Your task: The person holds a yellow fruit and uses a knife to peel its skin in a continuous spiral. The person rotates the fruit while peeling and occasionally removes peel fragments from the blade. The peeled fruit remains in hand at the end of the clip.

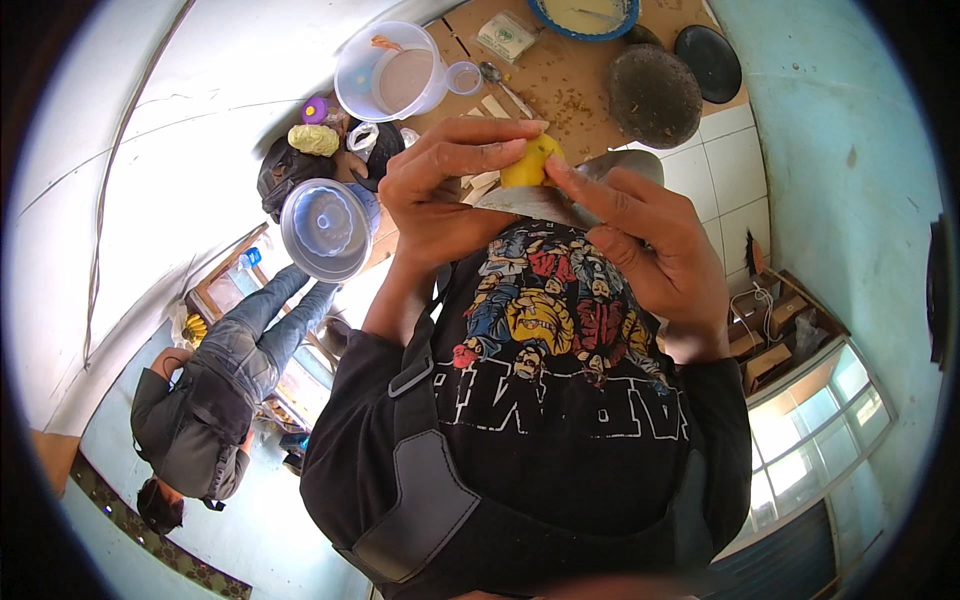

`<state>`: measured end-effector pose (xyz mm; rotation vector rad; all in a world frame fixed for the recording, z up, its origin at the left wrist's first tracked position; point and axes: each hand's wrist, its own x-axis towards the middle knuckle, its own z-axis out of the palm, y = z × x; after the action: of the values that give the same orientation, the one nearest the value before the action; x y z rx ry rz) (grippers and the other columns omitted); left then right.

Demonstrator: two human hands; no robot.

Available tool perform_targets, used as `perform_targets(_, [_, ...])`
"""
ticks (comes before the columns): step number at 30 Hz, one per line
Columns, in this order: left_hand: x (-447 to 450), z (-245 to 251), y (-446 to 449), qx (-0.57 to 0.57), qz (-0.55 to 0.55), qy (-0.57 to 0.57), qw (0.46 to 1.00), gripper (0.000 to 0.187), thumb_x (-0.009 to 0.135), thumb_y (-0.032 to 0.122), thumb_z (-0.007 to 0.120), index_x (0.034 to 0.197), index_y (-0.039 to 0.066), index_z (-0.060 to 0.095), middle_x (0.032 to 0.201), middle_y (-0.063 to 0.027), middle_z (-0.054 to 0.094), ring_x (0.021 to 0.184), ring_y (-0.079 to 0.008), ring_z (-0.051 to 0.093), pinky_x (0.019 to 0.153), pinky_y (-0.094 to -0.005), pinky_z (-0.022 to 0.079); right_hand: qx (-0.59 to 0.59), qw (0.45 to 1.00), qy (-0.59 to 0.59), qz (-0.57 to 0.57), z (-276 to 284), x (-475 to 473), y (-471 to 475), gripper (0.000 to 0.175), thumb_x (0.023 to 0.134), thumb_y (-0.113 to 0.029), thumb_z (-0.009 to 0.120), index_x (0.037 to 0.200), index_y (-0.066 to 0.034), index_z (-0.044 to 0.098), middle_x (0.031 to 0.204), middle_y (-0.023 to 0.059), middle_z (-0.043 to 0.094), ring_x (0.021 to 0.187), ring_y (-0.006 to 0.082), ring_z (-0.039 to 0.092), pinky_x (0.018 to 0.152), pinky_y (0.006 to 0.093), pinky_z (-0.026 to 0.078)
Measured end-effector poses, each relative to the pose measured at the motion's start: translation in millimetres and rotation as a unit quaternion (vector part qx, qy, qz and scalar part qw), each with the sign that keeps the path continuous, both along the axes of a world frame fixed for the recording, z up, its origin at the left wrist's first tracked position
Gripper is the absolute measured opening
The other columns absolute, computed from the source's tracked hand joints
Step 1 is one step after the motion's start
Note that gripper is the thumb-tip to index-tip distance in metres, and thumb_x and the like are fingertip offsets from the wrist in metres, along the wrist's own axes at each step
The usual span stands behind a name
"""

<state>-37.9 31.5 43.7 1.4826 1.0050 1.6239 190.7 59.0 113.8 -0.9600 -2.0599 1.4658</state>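
Note:
A yellow, brown-flecked piece of fruit (523,166) is held up in front of my chest. My left hand (442,176) grips it from the left, its fingertips on the top. The index fingertip of my right hand (649,240) touches its right side. Just below the fruit lies a broad grey metal blade (536,202), which seems to be a knife in my right hand; the handle is mostly hidden by my fingers. Behind my right hand a rounded grey metal thing (626,163) shows, partly covered.
On the brown tabletop (574,109) are a blue basin of batter (583,16), a stone mortar (654,96), a black plate (709,64), a spoon (510,86), a wrapped packet (508,36) and a clear bucket (409,79). A cake mould (326,225) stands left. Another person (217,397) is behind.

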Motion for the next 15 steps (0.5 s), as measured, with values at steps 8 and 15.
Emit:
perform_targets(8, [0.6, 4.5, -0.6, 0.017, 0.008, 0.055, 0.998, 0.048, 0.067, -0.008, 0.088, 0.113, 0.001, 0.076, 0.116, -0.0206, 0.075, 0.106, -0.027, 0.075, 0.091, -0.0353, 0.061, -0.006, 0.998, -0.039, -0.044, 6.4, -5.7, -7.4, 0.045, 0.095, -0.008, 0.064, 0.141, -0.0084, 0.065, 0.087, 0.0095, 0.056, 0.076, 0.022, 0.053, 0.072, 0.031, 0.045])
perform_targets(15, [-2.7, 1.2, 0.0, 0.0, -0.109, -0.057, 0.992, 0.06, 0.067, -0.011, 0.086, 0.124, -0.001, 0.071, 0.128, -0.0258, 0.069, 0.115, -0.031, 0.071, 0.095, -0.0375, 0.06, -0.024, 0.999, -0.026, -0.012, 13.8, 3.7, -5.7, 0.05, 0.09, -0.011, 0.066, 0.14, -0.0053, 0.065, 0.083, 0.0092, 0.052, 0.074, 0.0214, 0.051, 0.07, 0.0311, 0.043])
